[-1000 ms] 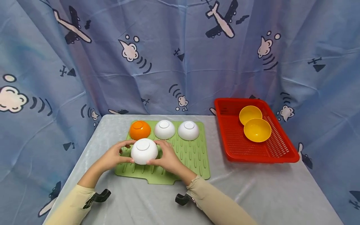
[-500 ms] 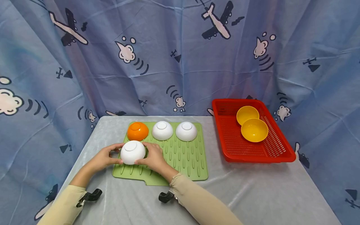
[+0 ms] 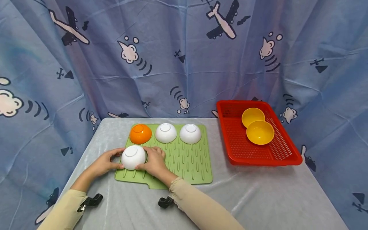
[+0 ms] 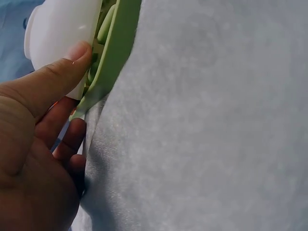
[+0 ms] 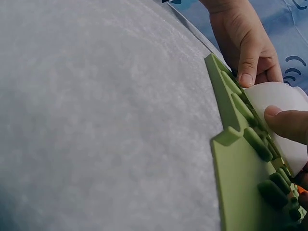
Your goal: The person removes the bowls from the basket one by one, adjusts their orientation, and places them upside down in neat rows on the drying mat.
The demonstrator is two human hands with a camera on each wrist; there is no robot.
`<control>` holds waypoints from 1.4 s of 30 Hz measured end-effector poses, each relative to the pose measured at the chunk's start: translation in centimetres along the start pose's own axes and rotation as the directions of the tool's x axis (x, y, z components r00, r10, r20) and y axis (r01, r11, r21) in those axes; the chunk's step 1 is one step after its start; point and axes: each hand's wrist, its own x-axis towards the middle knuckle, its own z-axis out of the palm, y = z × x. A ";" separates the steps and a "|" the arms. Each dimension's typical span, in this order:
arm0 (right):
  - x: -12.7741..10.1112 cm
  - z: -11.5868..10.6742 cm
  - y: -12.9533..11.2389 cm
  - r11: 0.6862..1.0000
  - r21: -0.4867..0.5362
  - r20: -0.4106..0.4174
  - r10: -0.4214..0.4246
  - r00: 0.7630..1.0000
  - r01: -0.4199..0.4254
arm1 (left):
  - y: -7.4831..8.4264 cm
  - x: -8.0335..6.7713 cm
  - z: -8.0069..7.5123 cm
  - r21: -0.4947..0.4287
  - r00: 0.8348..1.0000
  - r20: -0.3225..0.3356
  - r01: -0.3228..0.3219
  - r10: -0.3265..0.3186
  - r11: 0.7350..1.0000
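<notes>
The held white bowl (image 3: pixel 133 157) is plain, rounded and glossy, turned upside down so that its circular foot ring faces up, and it sits over the near left corner of the green ridged mat (image 3: pixel 187 172), its rim next to the ridges; whether the whole rim touches them is hard to tell. The left hand (image 3: pixel 107 163) grips this bowl from the mat's left edge, and the right hand (image 3: pixel 155 162) grips its other side above the mat, each with the thumb on the near side and the fingers clamped around towards the far side. Four bowls are overturned at the mat: this one, plus a row of three along its far edge, with one orange bowl (image 3: pixel 140 134) at the left, then a middle white bowl (image 3: pixel 165 133) and a right-hand white bowl (image 3: pixel 190 134). To the right of the mat, one red plastic basket (image 3: pixel 264 163) contains two yellow bowls (image 3: pixel 260 133), open sides up and overlapping in the head view. One grey-covered tabletop (image 3: pixel 253 198) extends beneath the mat, and a blue airplane-print curtain (image 3: pixel 161 89) hangs behind it.
</notes>
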 end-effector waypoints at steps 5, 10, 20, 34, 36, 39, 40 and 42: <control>0.0 0.2 0.0 0.999 -0.031 0.003 -0.006 1.000 0.006 | 0.2 -0.2 0.0 0.032 1.000 0.003 -0.002 0.002 0.999; 0.1 0.2 0.1 0.998 -0.059 0.000 -0.022 1.000 0.022 | 0.5 -0.3 0.0 0.054 1.000 0.003 -0.004 0.004 0.999; -0.1 0.0 0.0 0.996 -0.091 -0.011 -0.026 1.000 0.025 | 2.3 0.1 -1.0 0.110 1.000 0.004 -0.031 0.031 0.993; -0.2 -0.1 -0.1 0.996 -0.083 -0.011 -0.028 1.000 0.027 | 4.9 2.3 0.0 0.149 0.990 -0.024 -0.136 0.141 0.979; -0.2 0.0 0.0 0.996 -0.085 -0.008 -0.026 1.000 0.026 | 4.9 2.3 0.1 0.154 0.990 -0.026 -0.132 0.138 0.979; -0.2 0.0 0.0 0.995 -0.095 -0.009 -0.023 1.000 0.023 | 5.0 2.3 0.3 0.156 0.992 -0.027 -0.116 0.122 0.981; -0.2 0.0 0.0 0.995 -0.098 -0.010 -0.022 1.000 0.021 | 5.1 2.3 0.3 0.157 0.993 -0.026 -0.114 0.119 0.981; -0.2 0.0 0.0 0.995 -0.102 -0.013 -0.022 1.000 0.020 | 5.2 2.3 0.2 0.158 0.993 -0.023 -0.112 0.117 0.981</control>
